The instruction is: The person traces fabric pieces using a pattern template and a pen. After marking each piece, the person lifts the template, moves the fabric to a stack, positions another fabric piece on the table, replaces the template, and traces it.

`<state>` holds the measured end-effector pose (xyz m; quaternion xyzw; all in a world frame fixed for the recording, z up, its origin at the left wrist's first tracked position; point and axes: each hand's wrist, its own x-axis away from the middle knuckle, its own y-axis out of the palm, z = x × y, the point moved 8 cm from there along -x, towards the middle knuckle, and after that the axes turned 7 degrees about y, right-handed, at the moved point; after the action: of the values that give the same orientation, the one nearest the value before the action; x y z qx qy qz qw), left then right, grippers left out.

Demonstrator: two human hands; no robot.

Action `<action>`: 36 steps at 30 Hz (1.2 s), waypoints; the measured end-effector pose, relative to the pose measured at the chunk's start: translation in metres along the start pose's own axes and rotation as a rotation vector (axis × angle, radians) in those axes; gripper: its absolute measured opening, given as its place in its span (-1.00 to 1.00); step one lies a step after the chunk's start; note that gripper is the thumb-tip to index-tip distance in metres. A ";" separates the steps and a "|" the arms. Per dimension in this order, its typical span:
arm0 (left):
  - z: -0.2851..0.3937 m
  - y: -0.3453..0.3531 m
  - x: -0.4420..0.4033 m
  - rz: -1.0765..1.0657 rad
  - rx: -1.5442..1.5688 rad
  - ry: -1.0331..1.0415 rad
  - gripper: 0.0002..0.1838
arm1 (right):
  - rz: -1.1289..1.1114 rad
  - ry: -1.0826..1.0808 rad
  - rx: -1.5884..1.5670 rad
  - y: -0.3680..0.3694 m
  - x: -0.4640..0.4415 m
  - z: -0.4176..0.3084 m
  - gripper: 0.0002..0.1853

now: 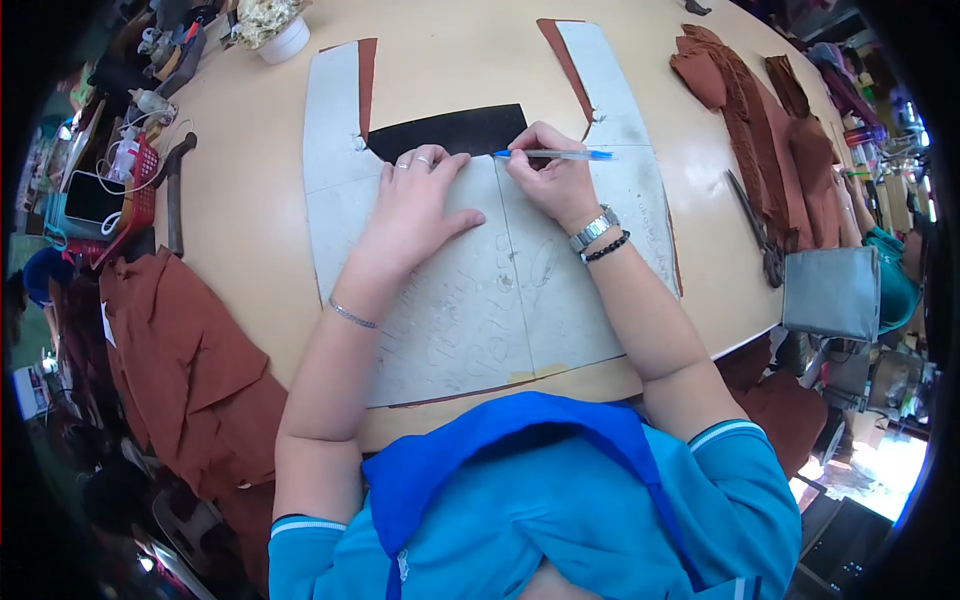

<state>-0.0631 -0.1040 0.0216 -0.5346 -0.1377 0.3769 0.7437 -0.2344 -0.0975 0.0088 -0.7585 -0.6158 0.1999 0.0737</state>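
A seated person's right hand (555, 182) grips a blue pen (560, 155), its tip at the upper edge of a pale template (450, 285) spread on the table (240, 150) directly in front. The left hand (422, 195) grips nothing; it lies flat on the template near that same edge, thumb spread wide. Just beyond the fingers, a black piece (450, 128) shows along the template's cutout; from where I stand, I cannot tell how far it runs beneath. Brown fabric (367, 85) peeks out along both strap-like arms. The layers look already set in place, and the pen appears to be at work, but no finished line can be made out, so how much marking remains is unclear. Farther out, scissors (757, 230) lie unheld at right, near heaped brown cloth (740, 130); more brown cloth drapes at left.
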 end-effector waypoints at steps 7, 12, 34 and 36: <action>-0.002 -0.001 -0.004 -0.057 0.026 -0.033 -0.27 | 0.024 0.052 -0.203 -0.003 0.000 0.009 -0.93; -0.002 0.001 -0.006 -0.080 0.008 -0.041 -0.27 | -0.009 0.032 -0.092 -0.001 0.003 0.004 -0.91; -0.020 -0.012 0.060 0.014 -0.130 -0.386 -0.21 | -0.080 0.154 -0.262 0.032 -0.015 0.000 -0.88; -0.022 -0.013 0.060 -0.012 -0.131 -0.401 -0.19 | -0.134 0.144 -0.349 0.060 -0.021 -0.012 -0.88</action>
<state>-0.0039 -0.0785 0.0129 -0.4953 -0.3105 0.4616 0.6672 -0.1790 -0.1298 0.0024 -0.7294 -0.6834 0.0299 -0.0016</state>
